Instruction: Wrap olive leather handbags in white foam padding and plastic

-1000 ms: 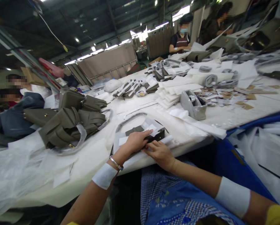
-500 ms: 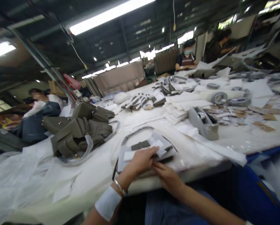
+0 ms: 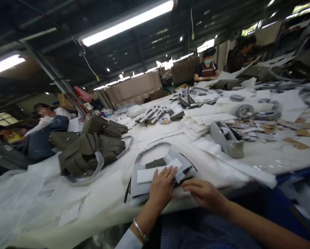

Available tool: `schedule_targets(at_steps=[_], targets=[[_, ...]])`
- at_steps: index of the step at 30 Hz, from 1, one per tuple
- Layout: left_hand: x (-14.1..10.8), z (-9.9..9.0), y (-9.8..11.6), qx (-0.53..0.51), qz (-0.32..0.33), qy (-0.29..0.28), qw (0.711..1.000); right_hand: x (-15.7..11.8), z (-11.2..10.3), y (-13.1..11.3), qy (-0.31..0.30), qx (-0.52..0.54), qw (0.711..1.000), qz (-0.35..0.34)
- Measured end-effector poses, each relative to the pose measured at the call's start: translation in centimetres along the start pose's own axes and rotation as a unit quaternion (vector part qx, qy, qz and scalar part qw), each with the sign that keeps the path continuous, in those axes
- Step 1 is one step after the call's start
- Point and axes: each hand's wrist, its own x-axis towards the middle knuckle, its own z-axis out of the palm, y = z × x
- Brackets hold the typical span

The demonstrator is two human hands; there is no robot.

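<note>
A flat bag piece (image 3: 141,188) with grey wrapping and a looped, wrapped handle (image 3: 155,147) lies at the near edge of the table. Across it rest white paper strips (image 3: 145,175) and a dark olive patch (image 3: 155,163). My left hand (image 3: 162,186) lies palm down on the white strips, fingers spread, pressing rather than gripping. Just right of the piece, by the table edge, is my right hand (image 3: 204,194), its fingers close together and bent; whether anything small is between them is hidden.
Olive bags (image 3: 89,152) with wrapped handles sit at the left. A grey tape dispenser (image 3: 226,138) stands right of centre, beside white sheets (image 3: 196,124) and paper scraps (image 3: 271,133). Farther back are wrapped straps (image 3: 155,114) and a masked person (image 3: 207,69).
My left hand has flattened out on the strips, its fingers now spread. My right hand has moved right, away from my left hand. The view has shifted slightly.
</note>
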Motion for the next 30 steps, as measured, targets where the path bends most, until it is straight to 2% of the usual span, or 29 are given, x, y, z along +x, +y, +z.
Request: schedule_targets(at_steps=[2,5,8,11,15,20,25,28,30], targets=[[-0.1,0.7,0.2,0.016,-0.001,0.017,1.0,0.8,-1.5,0.8,0.038,-0.058,0.998,-0.009],[-0.2,1.5,0.4,0.031,-0.008,0.039,0.999,2.6,-2.2,2.2,-0.005,-0.124,0.992,-0.025],[-0.3,1.8,0.5,0.031,-0.01,0.047,0.998,3.9,-1.8,3.6,-0.054,-0.135,0.986,-0.077],[-0.4,1.4,0.7,0.017,-0.014,0.047,0.999,4.0,-1.1,4.6,-0.033,-0.114,0.985,-0.125],[-0.4,1.1,0.9,0.007,-0.024,0.054,0.998,3.6,-1.0,4.9,-0.002,-0.124,0.981,-0.146],[-0.2,1.7,1.0,0.013,-0.04,0.065,0.997,2.0,-2.1,4.3,-0.016,-0.101,0.982,-0.161],[-0.1,1.9,1.1,0.008,-0.047,0.062,0.997,-2.0,-3.4,4.3,-0.094,-0.107,0.983,-0.115],[0.0,1.7,1.0,0.006,-0.049,0.054,0.997,-3.7,-2.9,4.6,-0.134,-0.119,0.979,-0.094],[0.0,1.6,1.1,0.003,-0.05,0.054,0.997,-4.0,-2.2,4.8,-0.125,-0.119,0.98,-0.101]])
